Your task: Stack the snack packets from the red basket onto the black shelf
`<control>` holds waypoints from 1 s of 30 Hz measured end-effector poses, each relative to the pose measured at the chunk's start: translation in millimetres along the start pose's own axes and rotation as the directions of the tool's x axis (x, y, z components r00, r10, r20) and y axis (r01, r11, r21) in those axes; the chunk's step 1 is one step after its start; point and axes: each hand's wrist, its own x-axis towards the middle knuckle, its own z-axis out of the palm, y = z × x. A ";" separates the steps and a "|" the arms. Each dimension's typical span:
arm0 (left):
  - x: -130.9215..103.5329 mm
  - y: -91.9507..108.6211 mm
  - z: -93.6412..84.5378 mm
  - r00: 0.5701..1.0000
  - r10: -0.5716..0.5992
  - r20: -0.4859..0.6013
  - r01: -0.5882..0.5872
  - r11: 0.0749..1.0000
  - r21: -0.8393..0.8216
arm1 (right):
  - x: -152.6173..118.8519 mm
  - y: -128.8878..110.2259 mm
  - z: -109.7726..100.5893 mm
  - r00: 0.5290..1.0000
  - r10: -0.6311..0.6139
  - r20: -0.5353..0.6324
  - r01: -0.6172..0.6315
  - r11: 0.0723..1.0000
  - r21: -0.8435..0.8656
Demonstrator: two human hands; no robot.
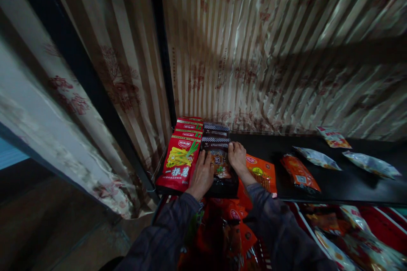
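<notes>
A black snack bag (220, 171) lies at the front of a stack of similar bags on the black shelf. At its left side, my left hand (202, 174) holds the edge, fingers pointing away from me. My right hand (237, 156) grips the upper right edge, its fingers bent over the bag. Directly left of it, red snack bags (179, 161) with yellow sticks and green stalks printed on them lie overlapped in a row. An orange snack bag (261, 173) rests just right of my right forearm, which partly covers it.
Farther right on the black shelf (270, 144) lie an orange packet (299, 172) and several pale packets (318, 157). Below the front edge, red crates hold orange bags (233, 216) and other packets (352, 228). A dark post (162, 46) and striped curtain (254, 63) border the shelf.
</notes>
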 end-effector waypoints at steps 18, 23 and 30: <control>-6.8 1.8 3.6 0.996 0.073 0.061 -0.079 0.991 0.105 | 51.9 -50.5 17.2 0.907 -0.170 0.386 0.286 0.920 -0.268; -9.2 5.7 0.6 0.997 0.055 0.047 -0.059 0.994 0.092 | 48.0 -50.2 11.7 0.922 -0.237 0.306 0.316 0.918 -0.242; -22.2 0.7 -14.8 0.993 0.074 -0.095 -0.070 0.996 0.047 | 19.9 -62.5 -5.8 0.910 -0.359 0.207 0.366 0.931 0.007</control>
